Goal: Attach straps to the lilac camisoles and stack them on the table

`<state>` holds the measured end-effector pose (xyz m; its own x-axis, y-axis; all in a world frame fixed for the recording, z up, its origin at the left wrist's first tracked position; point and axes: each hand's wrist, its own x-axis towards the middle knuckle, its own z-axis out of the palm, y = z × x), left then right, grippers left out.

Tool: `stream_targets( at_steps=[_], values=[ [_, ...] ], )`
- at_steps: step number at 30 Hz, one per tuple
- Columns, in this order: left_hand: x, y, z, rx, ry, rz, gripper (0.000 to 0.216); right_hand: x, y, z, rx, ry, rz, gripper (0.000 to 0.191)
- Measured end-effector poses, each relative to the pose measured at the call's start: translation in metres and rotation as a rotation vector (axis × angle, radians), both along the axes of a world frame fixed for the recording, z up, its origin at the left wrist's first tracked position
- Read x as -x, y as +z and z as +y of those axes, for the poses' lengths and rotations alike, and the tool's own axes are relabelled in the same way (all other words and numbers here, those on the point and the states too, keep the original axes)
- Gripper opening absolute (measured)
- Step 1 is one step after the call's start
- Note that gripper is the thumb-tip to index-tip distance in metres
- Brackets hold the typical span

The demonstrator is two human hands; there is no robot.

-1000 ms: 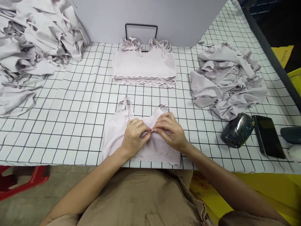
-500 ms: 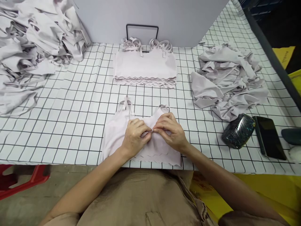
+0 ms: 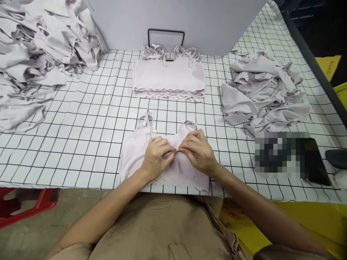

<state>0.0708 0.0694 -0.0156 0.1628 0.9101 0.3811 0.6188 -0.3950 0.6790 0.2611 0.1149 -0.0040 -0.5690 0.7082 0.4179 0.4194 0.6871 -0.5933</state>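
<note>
A pale pink camisole top (image 3: 132,155) with thin straps and a wavy hem lies flat at the table's front edge. My left hand (image 3: 158,157) rests over its middle, thumb and forefinger pinching a small fold or edge of the fabric. My right hand (image 3: 199,151) pinches the same bit from the other side, fingertips almost meeting the left ones. The exact part between the fingertips is too small to make out. Beyond my hands lies a neat stack of matching camisole tops (image 3: 169,76), straps bunched at the far end.
A loose heap of pale garments (image 3: 54,36) fills the back left, and another heap (image 3: 265,94) lies at the right. A dark phone (image 3: 316,162) is near the right front beside a pixelated patch. A grey panel (image 3: 203,21) stands behind the stack. A red stool (image 3: 45,200) is below left.
My hands keep the same pinch on the camisole top, with hardly any movement. The whole view has shifted slightly, and a blurred patch now covers the dark object beside the phone.
</note>
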Motion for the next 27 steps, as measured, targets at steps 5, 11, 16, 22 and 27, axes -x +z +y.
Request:
stream_targets(
  at_steps=[5,11,16,22,27],
  values=[
    [0.001,0.005,-0.001,-0.005,-0.013,-0.104,0.013,-0.004,0.014,0.004,-0.18,0.163,-0.278,0.029],
    [0.004,0.004,0.0,0.041,-0.029,-0.102,0.014,-0.006,0.036,0.027,-0.096,0.331,-0.436,0.033],
    [0.007,-0.002,0.001,0.033,-0.023,0.103,0.009,-0.014,0.057,0.086,0.178,0.259,-0.47,0.046],
    [-0.001,-0.013,0.007,-0.016,0.007,0.164,0.01,-0.003,0.056,0.142,0.313,0.082,-0.435,0.048],
    [0.013,0.005,-0.001,-0.051,0.065,0.203,0.034,-0.013,0.048,0.125,0.322,-0.078,-0.189,0.023]
  ],
)
